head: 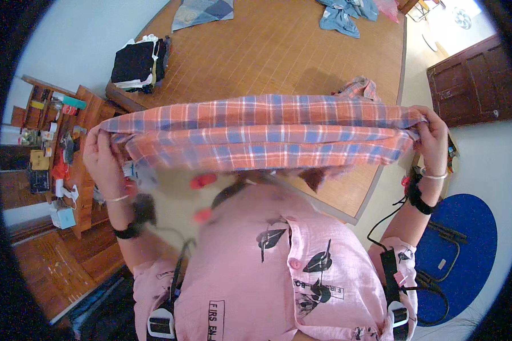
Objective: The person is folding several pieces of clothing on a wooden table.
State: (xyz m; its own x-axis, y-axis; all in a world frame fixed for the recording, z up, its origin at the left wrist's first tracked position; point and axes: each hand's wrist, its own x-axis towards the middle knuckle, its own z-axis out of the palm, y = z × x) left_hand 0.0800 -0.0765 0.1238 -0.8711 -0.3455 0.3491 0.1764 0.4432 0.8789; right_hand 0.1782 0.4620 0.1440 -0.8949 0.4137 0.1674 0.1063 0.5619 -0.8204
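Observation:
A plaid flannel garment (264, 115) in orange, blue and white is stretched sideways in front of my chest, hanging in long horizontal folds. At its left end, my left hand (100, 155) pinches the fabric between thumb and fingers. The opposite end is gripped the same way by my right hand (431, 134). Behind the garment, towards the right, a bunched piece of matching plaid cloth (360, 88) shows over the woven mat; whether it joins the held garment I cannot tell. Part of the mat lies hidden behind the stretched cloth.
The woven mat (273, 51) covers a bed-like platform. Folded clothes (132, 64) are stacked at its left edge; a patterned cloth (205, 13) and blue garments (347, 17) lie farther back. A cluttered wooden shelf (85, 179) stands left, a blue round folding table (473, 243) right.

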